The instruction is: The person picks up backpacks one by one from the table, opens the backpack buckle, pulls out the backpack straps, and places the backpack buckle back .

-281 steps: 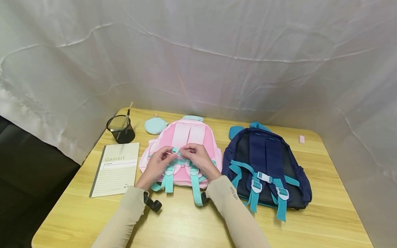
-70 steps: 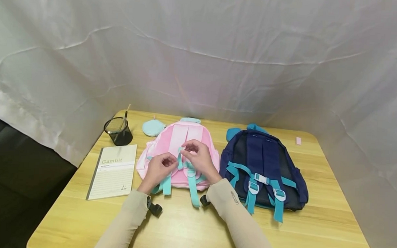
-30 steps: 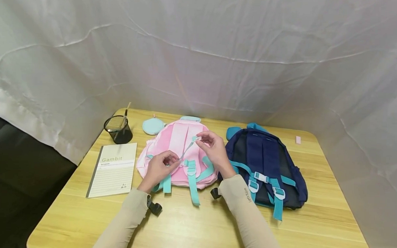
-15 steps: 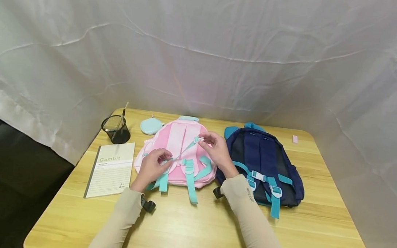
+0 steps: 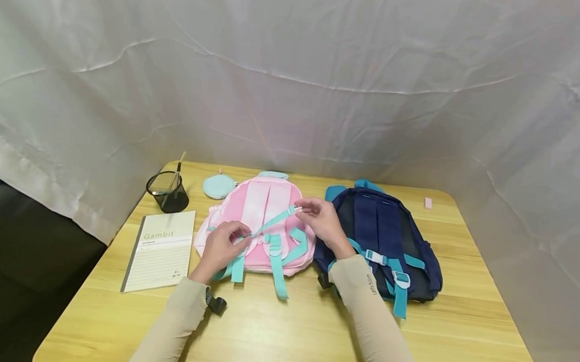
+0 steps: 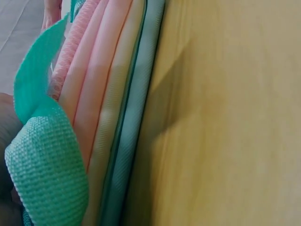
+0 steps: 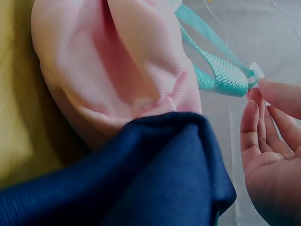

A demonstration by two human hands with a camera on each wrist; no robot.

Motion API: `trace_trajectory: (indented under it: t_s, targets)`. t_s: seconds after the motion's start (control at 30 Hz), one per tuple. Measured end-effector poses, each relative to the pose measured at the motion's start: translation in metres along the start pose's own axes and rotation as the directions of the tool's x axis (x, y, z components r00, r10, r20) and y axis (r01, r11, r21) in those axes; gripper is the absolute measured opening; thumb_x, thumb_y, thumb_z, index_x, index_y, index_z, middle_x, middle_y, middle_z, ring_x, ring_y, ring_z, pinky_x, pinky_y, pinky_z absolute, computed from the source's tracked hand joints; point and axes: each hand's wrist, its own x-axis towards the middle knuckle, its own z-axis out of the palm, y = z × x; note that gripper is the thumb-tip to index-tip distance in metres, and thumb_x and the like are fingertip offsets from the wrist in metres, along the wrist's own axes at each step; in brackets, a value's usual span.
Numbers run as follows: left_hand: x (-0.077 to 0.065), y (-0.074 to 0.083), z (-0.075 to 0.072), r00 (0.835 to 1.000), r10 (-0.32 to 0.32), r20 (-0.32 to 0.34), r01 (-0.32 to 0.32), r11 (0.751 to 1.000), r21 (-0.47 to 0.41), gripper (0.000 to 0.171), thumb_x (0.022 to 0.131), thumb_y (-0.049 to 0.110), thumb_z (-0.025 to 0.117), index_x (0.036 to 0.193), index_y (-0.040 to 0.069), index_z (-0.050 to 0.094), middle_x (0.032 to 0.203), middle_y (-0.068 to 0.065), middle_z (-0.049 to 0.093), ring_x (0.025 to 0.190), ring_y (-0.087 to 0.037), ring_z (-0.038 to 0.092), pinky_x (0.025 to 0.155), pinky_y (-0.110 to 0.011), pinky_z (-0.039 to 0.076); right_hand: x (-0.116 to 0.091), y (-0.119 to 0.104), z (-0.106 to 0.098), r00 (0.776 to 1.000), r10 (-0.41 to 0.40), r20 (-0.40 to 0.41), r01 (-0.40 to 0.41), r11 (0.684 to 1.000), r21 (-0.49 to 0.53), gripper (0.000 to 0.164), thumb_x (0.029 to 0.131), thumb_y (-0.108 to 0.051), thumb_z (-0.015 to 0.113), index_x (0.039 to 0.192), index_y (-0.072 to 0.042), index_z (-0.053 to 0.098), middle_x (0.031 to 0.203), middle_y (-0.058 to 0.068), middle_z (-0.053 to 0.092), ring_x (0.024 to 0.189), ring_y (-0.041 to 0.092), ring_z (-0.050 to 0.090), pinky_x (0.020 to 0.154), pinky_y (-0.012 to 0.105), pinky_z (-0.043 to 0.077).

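Pink backpack (image 5: 254, 204): lay back panel up on the wooden table (image 5: 265, 334), rounded at the top, its finely ribbed cloth puckered along one side; I judged it light and squashy, best steadied by its lower edge.
Teal strap (image 5: 275, 220): slanted taut over the pink backpack's back; flat woven webbing, probably grippy and pliable, easiest to take by its ends.
White buckle (image 5: 297, 209): sat at the teal strap's upper end, over the pink backpack's right half; small, seemingly hard plastic, likely a little slippery, so best pinched by its sides.
Left hand (image 5: 224, 245): over the pink backpack's lower left, thumb and finger pinched on the teal strap's low end.
Right hand (image 5: 323, 222): at the pink backpack's right edge, thumb and fingertips clamped on the white buckle.
Navy backpack (image 5: 379, 221): just right of the pink backpack, smooth dark cloth.
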Motion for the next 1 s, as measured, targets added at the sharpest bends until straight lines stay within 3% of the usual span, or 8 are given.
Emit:
trace_trajectory:
  t_s: [0.17,0.5,1.0]
  targets:
    - [-0.003,-0.001,0.003,1.0,-0.003,-0.007,0.003,1.0,-0.012,0.008,0.091,0.02,0.08,0.096,0.019,0.074,0.087,0.005,0.068,0.079,-0.013,0.054,0.072,-0.03,0.047,0.002,0.002,-0.001,0.999,0.039,-0.008,-0.039,0.999,-0.015,0.029,0.094,-0.002,0.074,0.122,0.0,0.073,0.118,0.02,0.074,0.107,0.032,0.07,0.093,0.031,0.058]
    - [-0.004,-0.004,0.005,1.0,0.007,-0.014,-0.007,1.0,-0.018,0.008,0.091,0.019,0.08,0.095,0.019,0.073,0.087,0.007,0.066,0.079,-0.013,0.052,0.071,-0.029,0.046,0.005,0.017,0.002,0.979,0.196,-0.047,-0.199,0.978,-0.068,0.027,0.094,-0.004,0.074,0.12,-0.009,0.075,0.118,0.01,0.074,0.103,0.024,0.069,0.093,0.034,0.058]
    - [-0.002,-0.006,0.005,0.999,0.029,-0.018,-0.029,1.0,-0.01,0.007,0.091,0.02,0.079,0.094,0.022,0.073,0.086,0.008,0.066,0.079,-0.012,0.052,0.071,-0.029,0.045,0.004,0.029,0.005,0.979,0.193,-0.058,-0.199,0.973,-0.118,0.027,0.092,-0.005,0.077,0.119,-0.007,0.077,0.114,0.013,0.076,0.101,0.025,0.072,0.094,0.038,0.059]
